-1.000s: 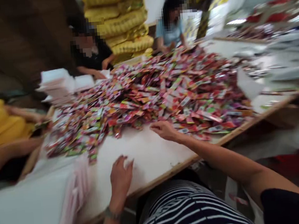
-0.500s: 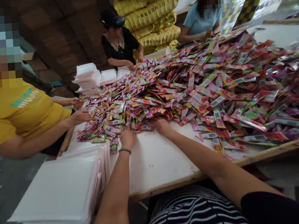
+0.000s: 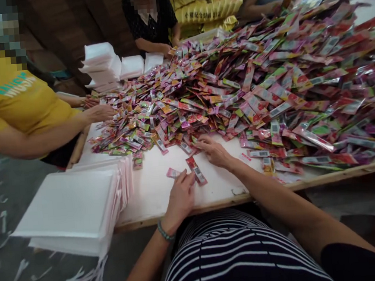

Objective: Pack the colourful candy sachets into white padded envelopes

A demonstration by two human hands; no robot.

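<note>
My left hand (image 3: 181,195) lies low over the white tabletop near its front edge, fingers stretched out. Its fingertips partly cover a small pink packet (image 3: 173,173). Right beside them lies a red packet (image 3: 196,171) with a white barcode label. My right hand (image 3: 215,152) is at the near edge of a large heap of colourful packets (image 3: 222,90); its fingers are extended, with the tips against packets at the bottom of the heap. Whether those fingertips grip any packet is hard to see.
A stack of white padded sheets or bags (image 3: 69,206) overhangs the table's left corner. More white stacks (image 3: 100,63) stand at the back left. A person in a yellow shirt (image 3: 18,97) works at left, and two others across the heap. Yellow sacks (image 3: 209,9) are piled behind.
My left hand has drawn back from the heap toward the front edge. A red and a pink packet now lie apart on the table. My right hand stays by the heap; the view has tilted down.
</note>
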